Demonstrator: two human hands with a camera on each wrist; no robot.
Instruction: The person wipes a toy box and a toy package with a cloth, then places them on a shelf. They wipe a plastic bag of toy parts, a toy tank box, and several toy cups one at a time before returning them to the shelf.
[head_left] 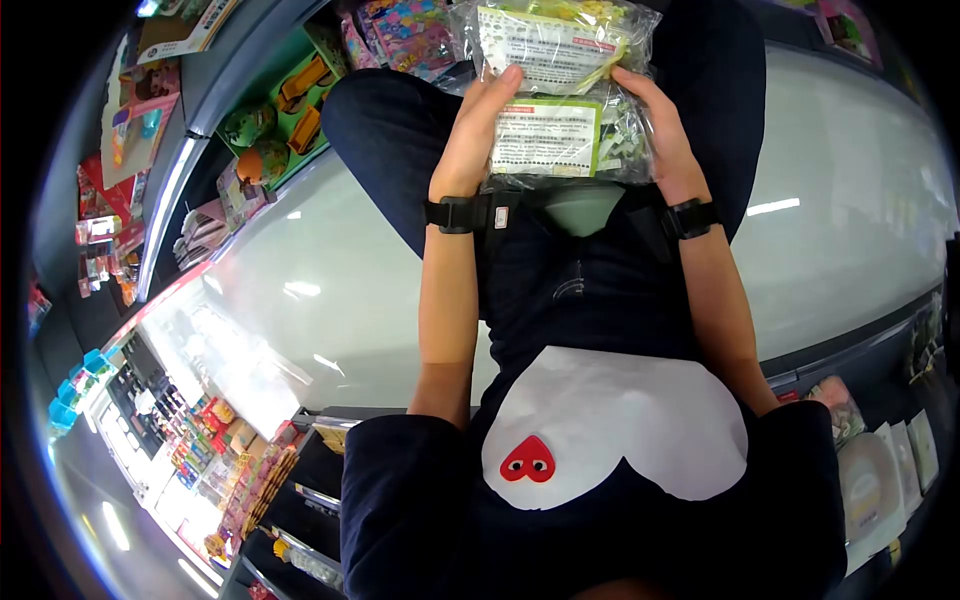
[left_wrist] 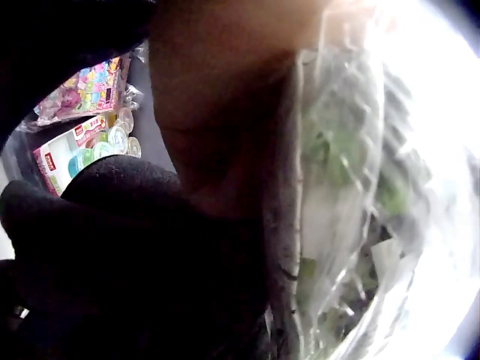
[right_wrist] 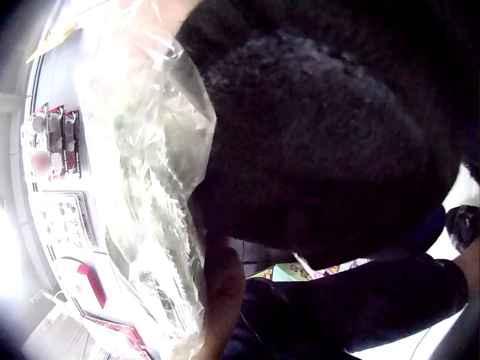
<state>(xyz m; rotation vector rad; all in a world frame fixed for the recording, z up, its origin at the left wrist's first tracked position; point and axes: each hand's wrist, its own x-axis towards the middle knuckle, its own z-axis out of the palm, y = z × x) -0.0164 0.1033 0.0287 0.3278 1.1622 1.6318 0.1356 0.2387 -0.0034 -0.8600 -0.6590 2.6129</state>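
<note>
Two clear plastic packets with printed labels lie over the lap in the head view, one above the other. Yellow-green contents show in the upper packet [head_left: 560,50], and green leafy pieces in the lower packet [head_left: 625,140]. My left hand [head_left: 470,135] grips them at the left edge, its thumb on the top face. At the right edge my right hand [head_left: 672,135] holds on the same way. Crinkled film of a packet [left_wrist: 337,172] fills the right of the left wrist view, beside the hand. In the right wrist view, fingers [right_wrist: 223,292] lie along a packet [right_wrist: 154,157].
Bent legs [head_left: 385,130] in dark trousers frame the packets. To the left stand a green box [head_left: 305,130] with orange toy pieces and a colourful packet [head_left: 405,35]. A curved metal shelf edge [head_left: 165,200] runs beyond them. Goods [head_left: 870,480] on a shelf are at lower right.
</note>
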